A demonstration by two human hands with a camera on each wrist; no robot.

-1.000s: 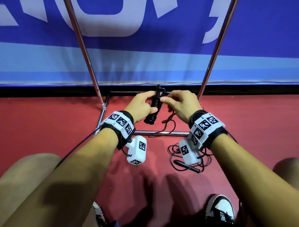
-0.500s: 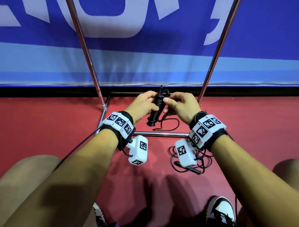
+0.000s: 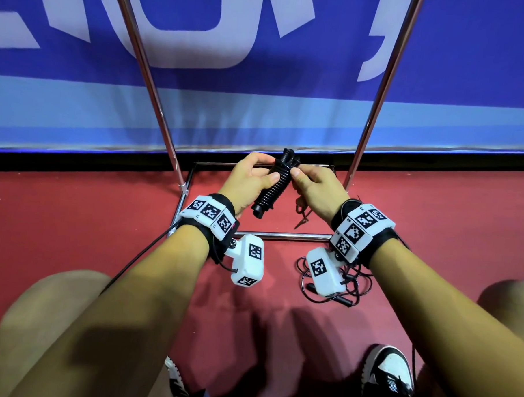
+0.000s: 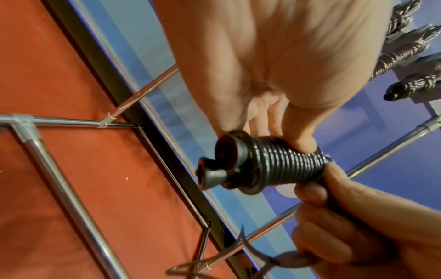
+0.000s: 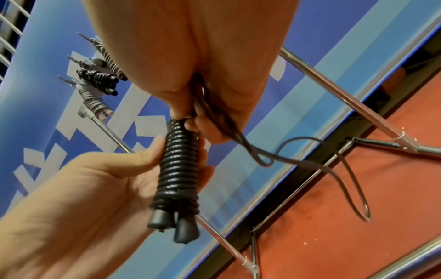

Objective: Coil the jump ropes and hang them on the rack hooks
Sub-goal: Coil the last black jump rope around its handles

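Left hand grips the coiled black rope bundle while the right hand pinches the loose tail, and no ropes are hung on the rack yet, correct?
Not quite. The left hand does hold the coiled rope bundle and the right hand pinches the loose tail, but coiled ropes already hang on the rack hooks, as the right wrist view shows.

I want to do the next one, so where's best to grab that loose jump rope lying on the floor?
Probably take the loose jump rope by a stiff black handle at the tangle's near edge, from above; the thin cord lies in floppy loops flat on the floor.
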